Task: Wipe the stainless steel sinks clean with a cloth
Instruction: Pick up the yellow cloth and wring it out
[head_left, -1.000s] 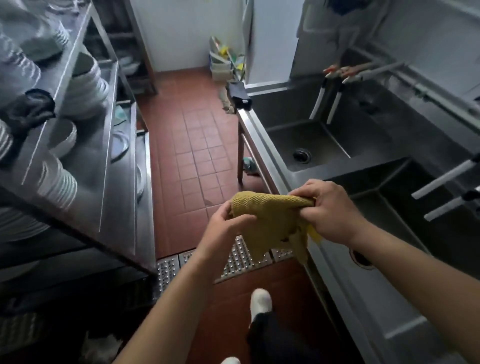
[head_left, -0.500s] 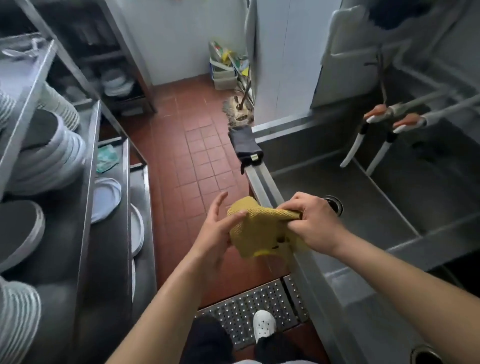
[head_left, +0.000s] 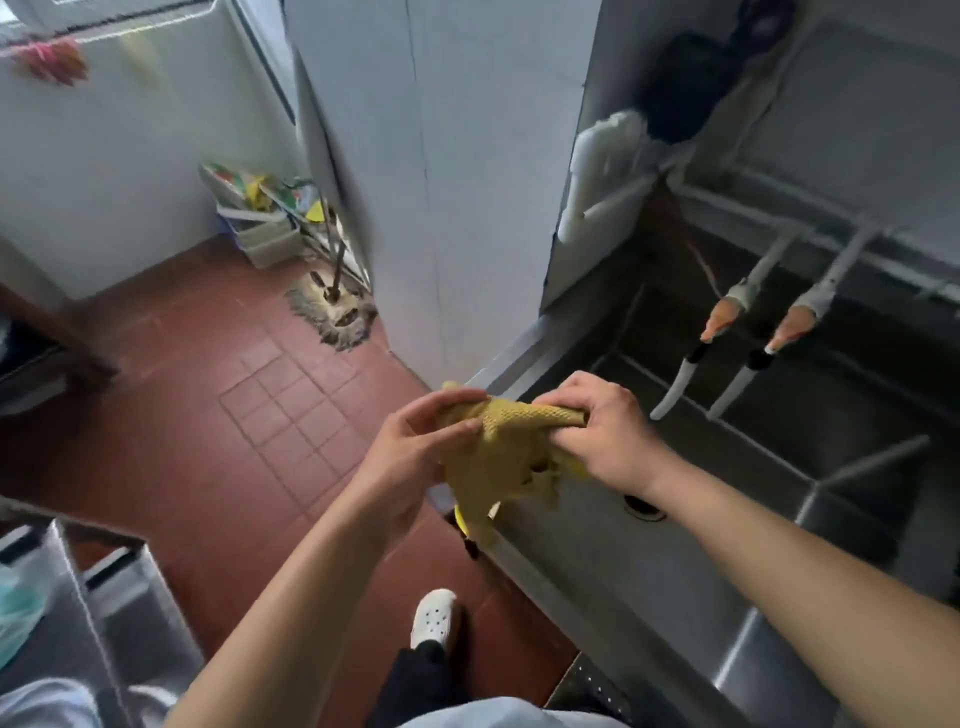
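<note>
Gripping the cloth (head_left: 501, 447) with both hands: my left hand (head_left: 410, 457) pinches one end between thumb and curled fingers, my right hand (head_left: 597, 431) is closed round the other. Cloth bunched, tail hanging over the front rim of the sink (head_left: 597, 551), not touching the basin. Two taps (head_left: 727, 343) hang over the basin beyond. Drain possibly under my right wrist; mostly hidden. Mop (head_left: 335, 312) on the red floor (head_left: 208, 415) to the left.

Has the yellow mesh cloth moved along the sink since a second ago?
Yes. The yellow mesh cloth has travelled along the steel sink's front rim to the far basin by the white wall.
</note>
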